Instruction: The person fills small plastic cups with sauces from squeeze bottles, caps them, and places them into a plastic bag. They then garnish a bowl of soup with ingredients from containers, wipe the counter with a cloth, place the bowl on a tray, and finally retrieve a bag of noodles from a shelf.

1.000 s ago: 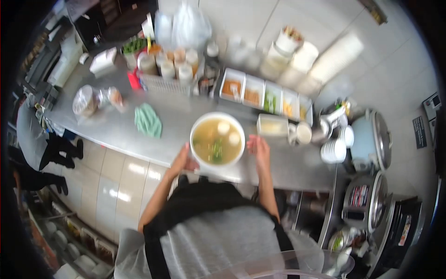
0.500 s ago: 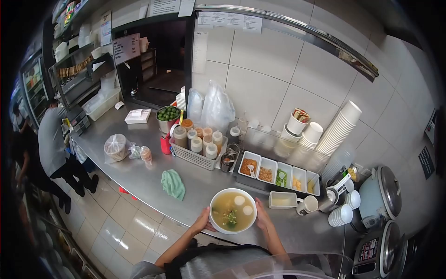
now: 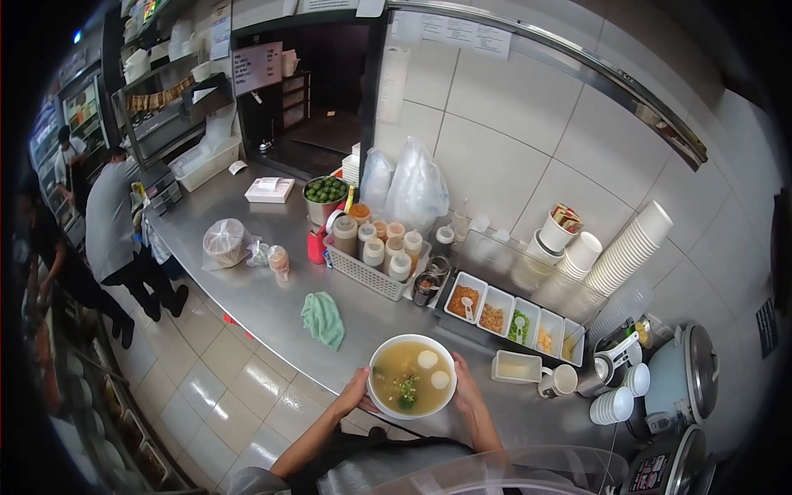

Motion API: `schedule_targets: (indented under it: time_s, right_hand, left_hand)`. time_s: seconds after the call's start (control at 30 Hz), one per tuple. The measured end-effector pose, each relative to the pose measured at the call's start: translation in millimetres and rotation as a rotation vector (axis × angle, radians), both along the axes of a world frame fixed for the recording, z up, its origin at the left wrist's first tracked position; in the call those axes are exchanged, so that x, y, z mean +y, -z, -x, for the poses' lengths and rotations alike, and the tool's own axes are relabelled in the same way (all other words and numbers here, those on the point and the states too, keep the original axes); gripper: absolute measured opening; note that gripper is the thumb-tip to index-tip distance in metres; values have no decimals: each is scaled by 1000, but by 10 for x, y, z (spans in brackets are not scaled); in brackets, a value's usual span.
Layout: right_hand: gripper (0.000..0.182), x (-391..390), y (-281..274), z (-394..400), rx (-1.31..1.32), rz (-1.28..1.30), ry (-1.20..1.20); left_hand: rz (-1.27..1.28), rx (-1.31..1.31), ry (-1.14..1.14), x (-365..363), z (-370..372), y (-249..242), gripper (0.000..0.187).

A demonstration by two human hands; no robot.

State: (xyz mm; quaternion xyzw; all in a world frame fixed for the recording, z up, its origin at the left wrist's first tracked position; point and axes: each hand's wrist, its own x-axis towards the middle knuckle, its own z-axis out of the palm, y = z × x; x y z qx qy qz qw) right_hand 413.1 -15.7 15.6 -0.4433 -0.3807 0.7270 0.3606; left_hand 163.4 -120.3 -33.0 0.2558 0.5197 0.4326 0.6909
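A white bowl of soup is held between my two hands at the front edge of the steel counter. Pale broth fills it, with chopped green herbs and two round white pieces, possibly egg halves, on top. My left hand grips the bowl's left side, and my right hand is closed against its right side; the fingers of both go partly out of sight under the rim. Left of the bowl lies a crumpled green cloth. To its right are a small rectangular white tub and a white mug.
Behind the bowl stand a topping rack and a basket of squeeze bottles. Stacked paper cups lean by the wall. Rice cookers stand at right. Plastic bags lie at left. Co-workers stand beyond the counter's left end.
The view has swung left, so the counter and its contents appear further right. Against the counter, the bowl in my hands has shifted left, closer to the green cloth and further from the mug.
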Motion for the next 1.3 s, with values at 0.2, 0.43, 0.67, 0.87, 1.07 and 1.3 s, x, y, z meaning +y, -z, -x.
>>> schedule_targets:
  time_s: [0.2,0.43,0.67,0.87,1.07,1.3]
  right_hand:
    - [44,39,-228,425,-17,-35,-69]
    - [41,22,-438,1201,5,-32,-97]
    - [38,-87,-769,2144,49,-9,-126]
    - [35,-132,-962,2942,71,27,-115]
    - [25,71,-1043,3647,136,44,-154]
    - [34,560,-1158,4552,195,33,-141]
  left_hand:
    - [-9,27,-55,-167,300,-475,67]
    - [-63,51,-16,-328,1078,-742,71]
    - [-49,7,22,-422,2079,-1012,72]
    - [-28,109,100,-393,2924,-1275,91]
    - [-28,93,136,-254,3702,-1565,92]
    - [-18,110,142,268,4650,-1794,81]
